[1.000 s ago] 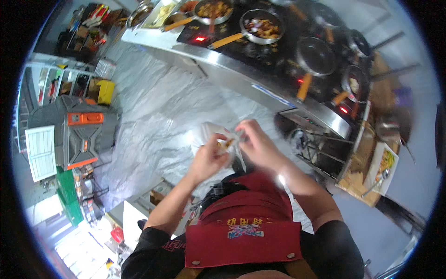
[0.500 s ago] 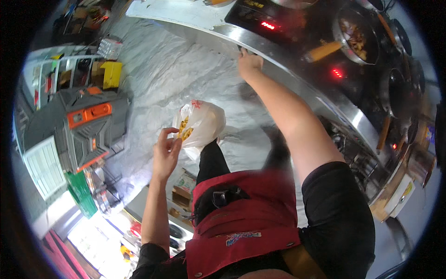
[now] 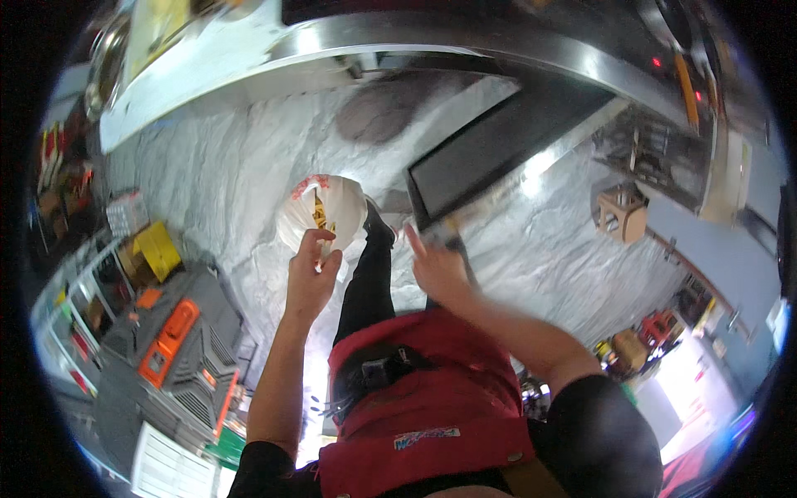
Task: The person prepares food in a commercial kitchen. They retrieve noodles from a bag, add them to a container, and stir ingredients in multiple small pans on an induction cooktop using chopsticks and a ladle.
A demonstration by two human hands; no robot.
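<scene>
My left hand (image 3: 313,278) pinches the edge of a white plastic bag (image 3: 344,203) with red print. Through the bag's gap show yellow pieces (image 3: 320,212) of food, too small to name. The bag hangs in front of my left leg. To its right, my right hand (image 3: 440,270) has its index finger stretched out, holding nothing that I can see; it is slightly blurred. Just beyond its fingertips is the near corner of a dark, rimmed, drawer-like panel (image 3: 481,153), which sticks out from under the counter. Whether the fingers touch it I cannot tell.
A steel-edged counter (image 3: 465,37) runs across the far side. A small brown stool (image 3: 621,214) stands at the right, beside a dark rack (image 3: 639,149). On the left are a grey and orange machine (image 3: 178,357) and a yellow box (image 3: 158,251). The floor (image 3: 224,158) is marbled grey.
The dark panel now stands out from the counter. My right hand has left the counter edge and come back toward my body. My view has turned to the right; the left hand keeps the bag.
</scene>
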